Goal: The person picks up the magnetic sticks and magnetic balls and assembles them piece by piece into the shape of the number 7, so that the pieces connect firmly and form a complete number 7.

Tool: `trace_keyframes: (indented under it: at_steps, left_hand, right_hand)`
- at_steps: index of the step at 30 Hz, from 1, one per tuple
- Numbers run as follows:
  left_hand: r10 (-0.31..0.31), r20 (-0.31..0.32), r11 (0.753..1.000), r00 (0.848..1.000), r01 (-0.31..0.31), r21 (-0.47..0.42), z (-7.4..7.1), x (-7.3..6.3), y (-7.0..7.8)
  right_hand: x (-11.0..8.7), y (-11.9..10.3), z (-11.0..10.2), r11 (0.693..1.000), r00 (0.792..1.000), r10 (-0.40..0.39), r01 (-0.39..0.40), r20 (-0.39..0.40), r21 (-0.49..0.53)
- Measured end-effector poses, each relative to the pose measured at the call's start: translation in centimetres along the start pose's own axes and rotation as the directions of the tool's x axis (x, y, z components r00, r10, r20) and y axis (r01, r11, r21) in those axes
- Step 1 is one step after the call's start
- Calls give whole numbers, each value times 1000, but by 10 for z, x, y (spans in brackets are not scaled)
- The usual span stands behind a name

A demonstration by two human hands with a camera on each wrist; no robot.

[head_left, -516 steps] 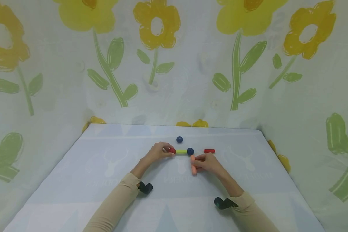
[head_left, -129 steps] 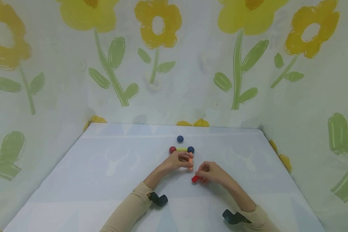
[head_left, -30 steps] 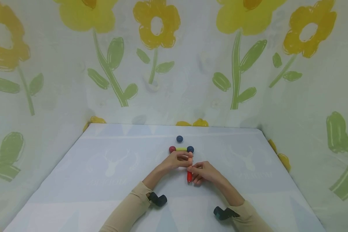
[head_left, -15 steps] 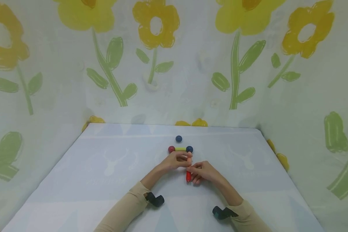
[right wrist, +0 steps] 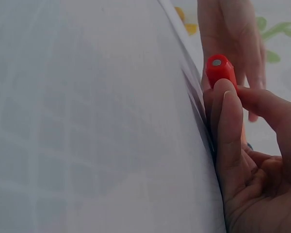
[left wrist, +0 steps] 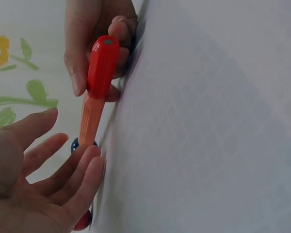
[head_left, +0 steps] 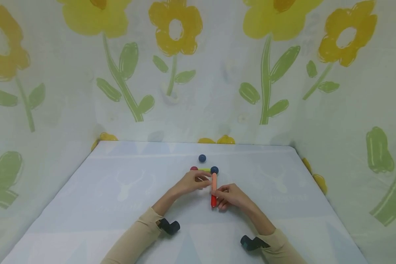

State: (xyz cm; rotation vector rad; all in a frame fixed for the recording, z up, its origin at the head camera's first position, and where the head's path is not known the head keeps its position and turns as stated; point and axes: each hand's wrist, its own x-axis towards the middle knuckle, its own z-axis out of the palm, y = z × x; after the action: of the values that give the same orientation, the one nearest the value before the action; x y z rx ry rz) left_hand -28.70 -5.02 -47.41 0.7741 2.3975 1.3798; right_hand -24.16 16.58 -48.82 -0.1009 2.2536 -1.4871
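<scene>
A red magnetic rod (head_left: 213, 201) stands end to end with an orange magnetic rod (head_left: 214, 181), forming one straight line toward me. My right hand (head_left: 232, 195) pinches the red rod near their joint with thumb and finger. At the far end of the orange rod sits a dark blue ball (head_left: 214, 170). From that ball a yellow-green rod (head_left: 204, 169) runs left to a red ball (head_left: 194, 168). My left hand (head_left: 191, 182) is beside the orange rod, fingers loosely spread. In the left wrist view its fingertips overlap the orange rod (left wrist: 90, 121).
Behind the assembly, a second dark blue ball (head_left: 202, 158) lies alone on the pale table cover (head_left: 145, 205). Flower-printed curtains (head_left: 217, 91) enclose the table at the back and sides. A small black camera (head_left: 170, 226) is strapped to each wrist.
Over the earlier frames, the red rod was picked up by the right hand and brought to the orange rod's near end. Just now the left hand lets go of the orange rod and shifts left.
</scene>
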Motion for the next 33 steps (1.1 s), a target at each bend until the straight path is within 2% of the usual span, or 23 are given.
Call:
trace_keyframes:
  at_steps: [4,8,12,18,21,26,33]
  left_hand:
    - [-34,-55,999,998,34,0,-12,1,-1]
    - [-28,-120,1000,992,27,-15,-23,6,-5]
    - [-10,-200,999,980,17,33,-30,12,-8]
    - [-50,-289,995,956,73,69,-39,22,-13]
    - [-51,-309,994,950,80,81,-45,27,-11]
    - [-65,-304,991,950,98,95,-51,37,-13]
    - [-140,-309,982,941,172,79,-54,49,-21]
  right_hand:
    - [1,2,-1,1000,1000,14,-14,7,10]
    - [2,2,-1,1000,1000,21,-21,3,16]
    - [1,0,0,1000,1000,26,-26,-11,15]
    - [-1,-3,0,1000,1000,25,-25,-11,10]
    - [0,-3,-1,1000,1000,21,-21,-10,11]
    - [1,-1,-2,1000,1000,25,-25,-18,6]
    - [2,0,-1,1000,1000,21,-21,-7,-1]
